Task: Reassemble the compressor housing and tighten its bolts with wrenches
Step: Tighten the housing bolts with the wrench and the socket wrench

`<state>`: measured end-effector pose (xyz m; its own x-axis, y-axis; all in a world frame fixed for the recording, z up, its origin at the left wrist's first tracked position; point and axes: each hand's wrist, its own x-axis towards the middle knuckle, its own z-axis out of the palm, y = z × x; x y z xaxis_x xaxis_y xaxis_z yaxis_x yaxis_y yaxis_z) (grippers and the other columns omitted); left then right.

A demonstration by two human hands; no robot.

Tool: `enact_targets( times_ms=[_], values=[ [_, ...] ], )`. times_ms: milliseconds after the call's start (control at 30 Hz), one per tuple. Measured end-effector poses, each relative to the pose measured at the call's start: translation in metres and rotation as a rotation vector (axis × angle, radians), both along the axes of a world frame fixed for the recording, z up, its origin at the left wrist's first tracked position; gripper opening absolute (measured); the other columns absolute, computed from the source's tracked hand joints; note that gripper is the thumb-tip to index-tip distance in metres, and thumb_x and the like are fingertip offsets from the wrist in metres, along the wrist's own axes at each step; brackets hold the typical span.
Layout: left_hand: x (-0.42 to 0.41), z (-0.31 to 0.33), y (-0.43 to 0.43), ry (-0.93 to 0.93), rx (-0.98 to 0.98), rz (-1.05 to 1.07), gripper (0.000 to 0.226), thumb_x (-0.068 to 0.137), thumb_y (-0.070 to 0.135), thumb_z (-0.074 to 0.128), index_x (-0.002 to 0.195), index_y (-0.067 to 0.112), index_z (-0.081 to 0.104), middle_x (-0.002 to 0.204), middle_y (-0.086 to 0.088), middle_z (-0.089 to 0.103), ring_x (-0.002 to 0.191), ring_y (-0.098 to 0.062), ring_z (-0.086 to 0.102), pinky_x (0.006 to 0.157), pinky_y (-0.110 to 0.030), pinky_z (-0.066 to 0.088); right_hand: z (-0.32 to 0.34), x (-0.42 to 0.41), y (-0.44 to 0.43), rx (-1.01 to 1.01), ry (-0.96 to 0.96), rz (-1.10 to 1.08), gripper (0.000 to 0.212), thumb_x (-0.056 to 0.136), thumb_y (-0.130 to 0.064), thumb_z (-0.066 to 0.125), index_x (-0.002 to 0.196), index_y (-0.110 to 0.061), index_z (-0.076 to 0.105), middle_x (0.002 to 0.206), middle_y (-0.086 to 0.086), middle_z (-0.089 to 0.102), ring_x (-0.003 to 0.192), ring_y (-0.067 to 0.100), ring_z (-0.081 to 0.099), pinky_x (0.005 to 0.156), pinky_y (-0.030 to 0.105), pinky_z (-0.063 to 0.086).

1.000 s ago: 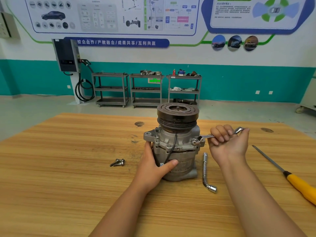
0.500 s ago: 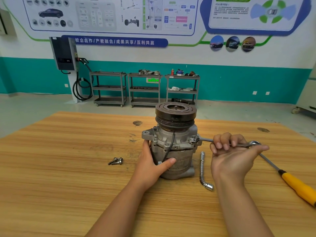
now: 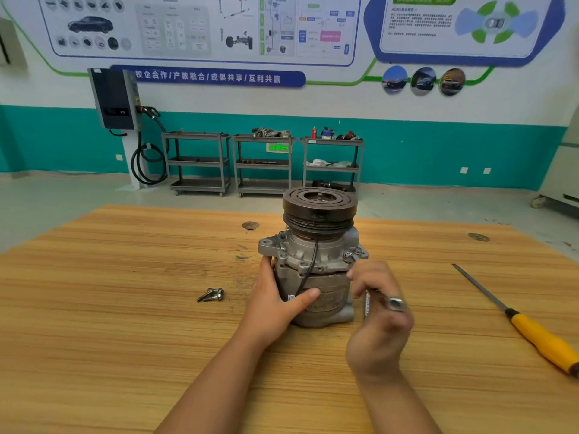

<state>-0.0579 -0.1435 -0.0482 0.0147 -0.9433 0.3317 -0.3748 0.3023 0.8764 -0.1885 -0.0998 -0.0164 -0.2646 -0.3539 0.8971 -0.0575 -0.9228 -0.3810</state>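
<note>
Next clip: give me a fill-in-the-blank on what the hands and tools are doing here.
The left hand grips the compressor, whose dark pulley faces ____.
The right hand holds a wrench, its ring end set on the compressor's ____ side.
The loose bolts lie on the table to the compressor's ____.
The screwdriver has a ____ handle.
Missing: up; right; left; yellow.

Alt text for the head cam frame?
A person's left hand grips an upright compressor on a wooden table while the right hand holds a wrench set on its right flange. Two loose bolts lie left of it, a yellow-handled tool to the right.
</note>
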Motion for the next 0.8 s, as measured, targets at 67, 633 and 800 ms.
enact_targets(
  times_ms=[67, 633, 800],
  values=[
    [0.000, 0.000, 0.000, -0.016, 0.004, 0.005, 0.084, 0.065, 0.049, 0.079, 0.130, 0.037, 0.027, 0.129, 0.009, 0.051, 0.121, -0.014, 0.049, 0.101, -0.039, 0.041, -0.002, 0.009, 0.001, 0.006, 0.203, -0.128, 0.066, 0.095, -0.062, 0.017, 0.071, -0.009, 0.049, 0.074, 0.001, 0.046, 0.070, 0.020, 0.045, 0.061, 0.034, 0.037],
    [0.002, -0.001, 0.000, 0.017, 0.018, -0.026, 0.088, 0.064, 0.054, 0.076, 0.135, 0.038, 0.026, 0.132, 0.020, 0.047, 0.123, -0.007, 0.046, 0.105, -0.038, 0.040, 0.070, -0.045, -0.028, 0.486, -0.485, 0.579, 0.072, 0.092, -0.068, 0.009, 0.047, -0.020, 0.039, 0.045, -0.004, 0.030, 0.043, 0.012, 0.029, 0.042, 0.020, 0.020],
    [0.002, -0.001, 0.000, 0.021, 0.022, -0.032, 0.086, 0.066, 0.053, 0.077, 0.134, 0.040, 0.026, 0.133, 0.019, 0.047, 0.124, -0.009, 0.046, 0.106, -0.042, 0.039, 0.056, -0.059, -0.045, 0.605, -0.659, 0.612, 0.074, 0.094, -0.067, 0.013, 0.043, -0.019, 0.037, 0.042, -0.005, 0.026, 0.038, 0.009, 0.026, 0.038, 0.021, 0.015]
  ],
)
